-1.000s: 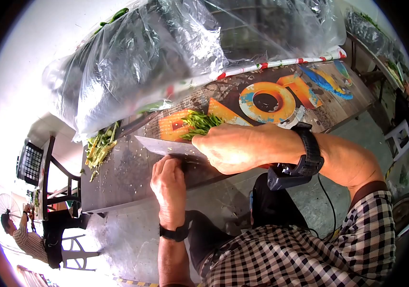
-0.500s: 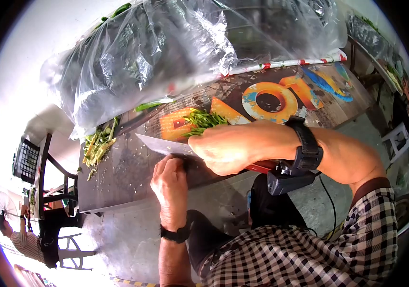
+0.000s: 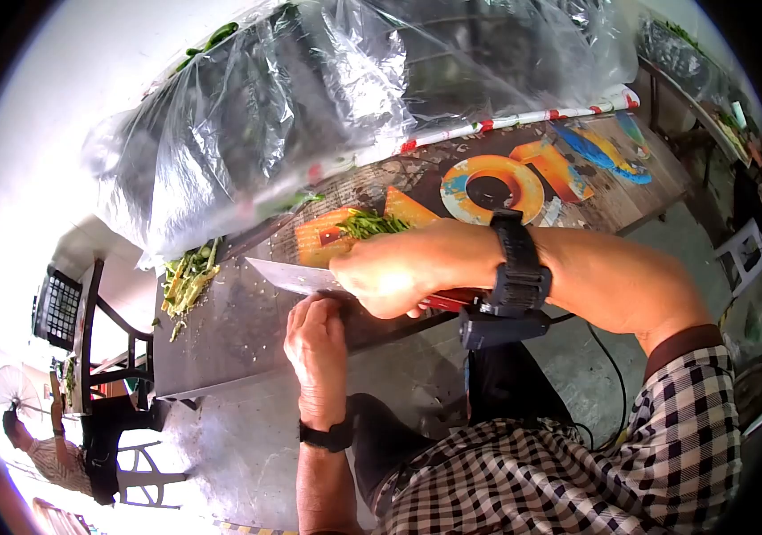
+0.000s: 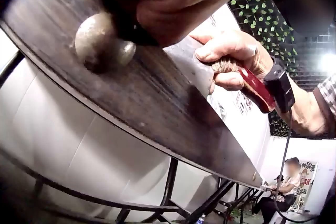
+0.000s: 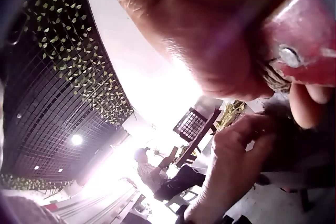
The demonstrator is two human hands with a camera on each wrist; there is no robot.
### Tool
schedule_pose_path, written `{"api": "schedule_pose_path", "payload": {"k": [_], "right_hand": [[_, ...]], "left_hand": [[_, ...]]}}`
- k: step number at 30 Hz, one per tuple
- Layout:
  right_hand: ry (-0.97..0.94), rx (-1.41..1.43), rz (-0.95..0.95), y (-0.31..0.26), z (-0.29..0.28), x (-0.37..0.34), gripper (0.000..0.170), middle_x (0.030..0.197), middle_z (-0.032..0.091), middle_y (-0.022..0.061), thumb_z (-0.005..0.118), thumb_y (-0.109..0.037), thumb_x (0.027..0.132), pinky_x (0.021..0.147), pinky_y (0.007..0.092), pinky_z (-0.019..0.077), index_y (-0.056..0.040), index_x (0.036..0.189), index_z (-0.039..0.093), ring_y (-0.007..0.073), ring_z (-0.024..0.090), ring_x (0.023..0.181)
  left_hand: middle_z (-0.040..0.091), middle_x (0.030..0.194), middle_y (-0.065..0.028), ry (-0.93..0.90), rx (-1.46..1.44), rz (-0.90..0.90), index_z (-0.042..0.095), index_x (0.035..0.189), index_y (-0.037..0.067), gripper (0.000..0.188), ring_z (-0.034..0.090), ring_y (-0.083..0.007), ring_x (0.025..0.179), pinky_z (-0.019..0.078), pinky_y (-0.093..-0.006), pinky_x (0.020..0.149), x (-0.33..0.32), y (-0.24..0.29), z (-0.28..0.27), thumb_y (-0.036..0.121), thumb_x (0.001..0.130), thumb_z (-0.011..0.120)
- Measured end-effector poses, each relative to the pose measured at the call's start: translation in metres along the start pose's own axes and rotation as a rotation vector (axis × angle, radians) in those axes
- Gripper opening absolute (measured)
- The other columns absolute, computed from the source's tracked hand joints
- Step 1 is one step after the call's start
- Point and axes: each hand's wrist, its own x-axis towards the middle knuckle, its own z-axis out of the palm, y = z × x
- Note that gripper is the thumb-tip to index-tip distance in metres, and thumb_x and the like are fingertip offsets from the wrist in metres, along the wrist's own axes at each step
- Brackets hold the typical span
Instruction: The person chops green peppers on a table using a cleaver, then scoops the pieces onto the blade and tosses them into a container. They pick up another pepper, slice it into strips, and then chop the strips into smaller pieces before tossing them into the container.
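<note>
In the head view my right hand [image 3: 390,272] grips a kitchen knife with a broad steel blade [image 3: 285,275]. Its red handle [image 4: 254,88], wound with twine at the front, shows in the left wrist view. My left hand [image 3: 317,332] is at the table's near edge, fingers bent, knuckles right beside the blade; what lies under them is hidden. A rounded pale thing [image 4: 97,40] appears close to that hand in the left wrist view, its kind unclear. Cut green stems [image 3: 370,223] lie just beyond my right hand, partly covered by it.
Yellow-green trimmings [image 3: 187,283] are piled at the left of the dark table [image 3: 229,334]. Clear plastic sheeting [image 3: 221,134] covers the far side. Further left are a black crate [image 3: 60,308], a stool [image 3: 145,477] and another person [image 3: 56,459]. A white stool [image 3: 742,254] stands at right.
My right hand and the knife have shifted left, covering more of the green stems. My left hand has stayed nearly in place by the table edge.
</note>
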Motion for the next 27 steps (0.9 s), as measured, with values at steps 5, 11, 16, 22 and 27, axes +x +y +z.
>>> {"api": "schedule_pose_path", "payload": {"k": [5,11,16,22,27], "right_hand": [[-0.035,0.007,0.13,0.0,0.002,0.006,0.024,0.082,0.073,0.0138,0.052,-0.009,0.081,0.059,0.0427,0.0554,0.0032,0.091,0.069,0.0275,0.072,0.072],[0.042,0.013,0.123,-0.006,0.0,0.003,0.022,0.079,0.072,0.0122,0.053,-0.012,0.082,0.055,0.0412,0.0535,0.0015,0.089,0.069,0.026,0.07,0.065],[0.157,-0.067,-0.009,0.015,0.023,0.01,0.018,0.072,0.069,0.0105,0.056,-0.012,0.082,0.048,0.0387,0.0511,0.0003,0.085,0.068,0.0243,0.068,0.06],[0.157,0.171,0.019,0.031,0.015,-0.026,0.014,0.066,0.063,0.0241,0.048,-0.005,0.084,0.057,0.0468,0.0493,0.0083,0.086,0.053,0.0377,0.066,0.063],[0.291,0.164,-0.072,0.038,0.024,-0.032,0.013,0.064,0.06,0.0241,0.048,-0.006,0.085,0.057,0.0491,0.0455,0.0077,0.086,0.05,0.0415,0.062,0.06]], "left_hand": [[0.07,0.096,-0.015,-0.014,-0.001,0.022,0.068,0.088,0.0,0.011,0.065,-0.0326,0.091,0.0515,-0.0397,0.084,0.001,0.003,-0.002,-0.003,0.079,0.062],[0.069,0.097,-0.0148,0.002,0.021,0.0,0.067,0.088,0.0,0.011,0.064,-0.0335,0.093,0.0508,-0.0405,0.085,0.0,0.004,0.002,-0.002,0.079,0.062],[0.068,0.098,-0.0129,-0.022,-0.017,-0.012,0.066,0.085,0.002,0.01,0.061,-0.0335,0.096,0.0499,-0.0422,0.086,0.0,0.003,0.0,-0.004,0.078,0.062],[0.069,0.096,-0.0123,0.044,-0.134,-0.043,0.067,0.09,0.002,0.014,0.067,-0.0285,0.087,0.0536,-0.0359,0.078,-0.003,-0.005,0.001,-0.006,0.078,0.065],[0.07,0.097,-0.011,0.094,-0.183,-0.099,0.068,0.088,0.001,0.014,0.069,-0.0241,0.081,0.0548,-0.0318,0.071,-0.006,-0.005,-0.01,-0.008,0.079,0.066]]}}
